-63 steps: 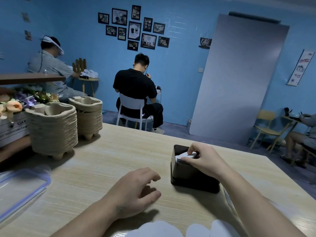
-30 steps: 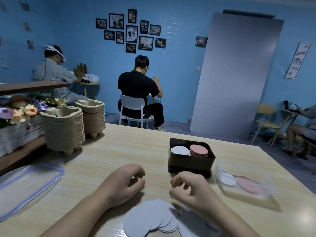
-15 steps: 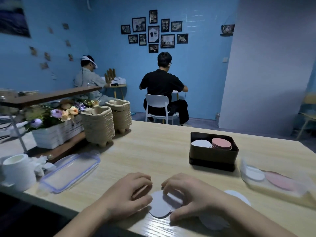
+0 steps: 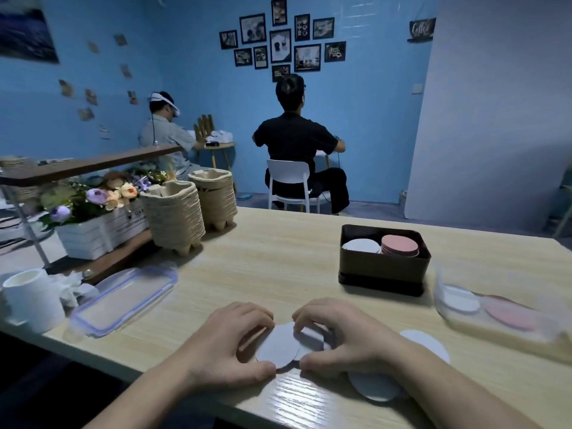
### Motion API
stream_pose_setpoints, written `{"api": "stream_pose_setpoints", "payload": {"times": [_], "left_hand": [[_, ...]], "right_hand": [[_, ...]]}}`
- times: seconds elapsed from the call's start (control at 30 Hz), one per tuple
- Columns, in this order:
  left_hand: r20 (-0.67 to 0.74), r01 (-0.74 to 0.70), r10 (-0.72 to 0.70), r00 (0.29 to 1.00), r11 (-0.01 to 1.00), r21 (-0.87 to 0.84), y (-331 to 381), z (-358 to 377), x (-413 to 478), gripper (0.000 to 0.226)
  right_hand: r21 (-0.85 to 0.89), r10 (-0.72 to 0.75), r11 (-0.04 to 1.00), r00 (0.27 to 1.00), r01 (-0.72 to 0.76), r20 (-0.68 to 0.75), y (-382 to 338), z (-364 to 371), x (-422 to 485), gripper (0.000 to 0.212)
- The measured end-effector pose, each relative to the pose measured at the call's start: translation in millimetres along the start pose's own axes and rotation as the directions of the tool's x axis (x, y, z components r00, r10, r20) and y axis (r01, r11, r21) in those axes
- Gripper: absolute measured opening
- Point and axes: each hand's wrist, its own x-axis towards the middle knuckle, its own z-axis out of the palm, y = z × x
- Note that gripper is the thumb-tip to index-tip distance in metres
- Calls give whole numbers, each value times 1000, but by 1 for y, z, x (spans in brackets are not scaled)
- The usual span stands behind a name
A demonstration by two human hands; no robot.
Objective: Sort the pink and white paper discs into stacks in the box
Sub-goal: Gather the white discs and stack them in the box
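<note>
at the near edge of the pale wood-grain table (image 4: 278,258), the left hand (image 4: 226,345) and right hand (image 4: 346,339) cup a small fan of thin round white paper discs (image 4: 277,346) between them; both sets of fingers are curled, tips on the far rims and thumbs against the near rims, pinching the overlapped sheets together. two loose white discs (image 4: 374,387) lie flat by the right wrist. the discs look feather-light, floppy and slick against each other, so i judge they are best squared up and taken lightly by opposite edges; a hard squeeze would crease them. further out, the dark rectangular box (image 4: 383,270) holds a white stack (image 4: 360,245) beside a pink stack (image 4: 399,245) with a layered edge. to its right a clear plastic tub (image 4: 495,339) holds one white and one pink disc; at left lies a clear lid with a blue rim (image 4: 123,300), then ribbed stacks of moulded pulp trays (image 4: 173,218)
</note>
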Motion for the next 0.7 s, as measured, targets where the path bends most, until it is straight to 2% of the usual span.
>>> {"api": "stream_pose_setpoints", "payload": {"times": [0.17,0.33,0.53,0.7], "left_hand": [[-82,6,-11,997,999,-54,9,1,18,49],[-152,-64,46,987,991,-118,20,11,53,55],[-211,-106,70,975,981,-164,21,21,80,60],[-216,-142,113,970,982,-126,16,25,79,67]], "right_hand": [[27,75,997,989,-72,-125,10,-5,-6,43],[12,99,995,971,-99,-219,28,-16,-11,46],[64,115,993,926,-99,-359,42,-20,-11,60],[73,65,997,928,-40,-368,40,-12,-5,55]]}}
